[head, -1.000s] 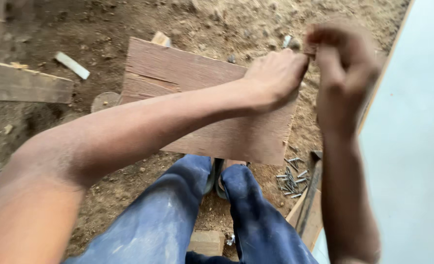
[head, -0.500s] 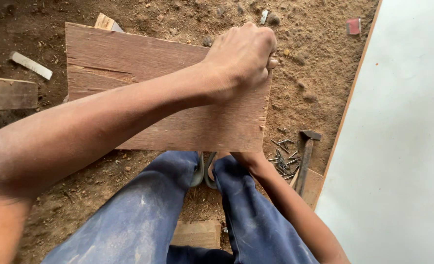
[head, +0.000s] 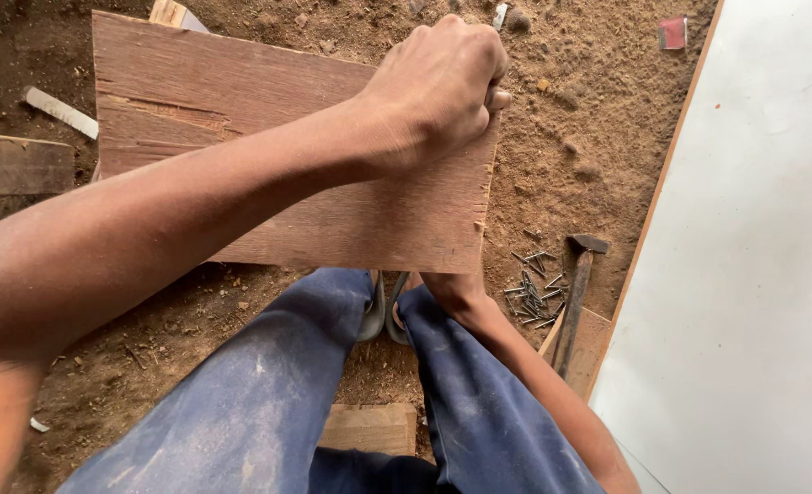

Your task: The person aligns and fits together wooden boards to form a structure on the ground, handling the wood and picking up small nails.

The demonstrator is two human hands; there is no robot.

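The plywood board (head: 269, 183), a reddish-brown sheet with rough grain and a frayed right edge, lies flat on the sandy dirt ground (head: 561, 119) in front of the person's knees, its near edge just above the blue, dust-smeared trouser legs (head: 269, 393). The left hand (head: 438, 87) reaches across the whole sheet and is curled into a tight fist at the board's far right corner, knuckles up, thumb tip showing at the edge; whether anything is pinched inside the fist cannot be told. The right hand (head: 452, 288) goes under the near right corner of the board, so only the wrist and the base of the hand show; its fingers are hidden beneath the wood, and how they grip cannot be told. Just to the right of that corner a small heap of nails (head: 534, 288) lies scattered on the dirt, and beside the nails a hammer (head: 575, 297) with a dark head rests with its handle pointing back toward the person, partly over a small wooden block (head: 584, 343). A large white panel (head: 753, 274) with a thin wooden edge fills the right side. To the left lie a dark plank (head: 17, 165) and a pale wood scrap (head: 58, 112); another block (head: 369, 428) sits between the legs.
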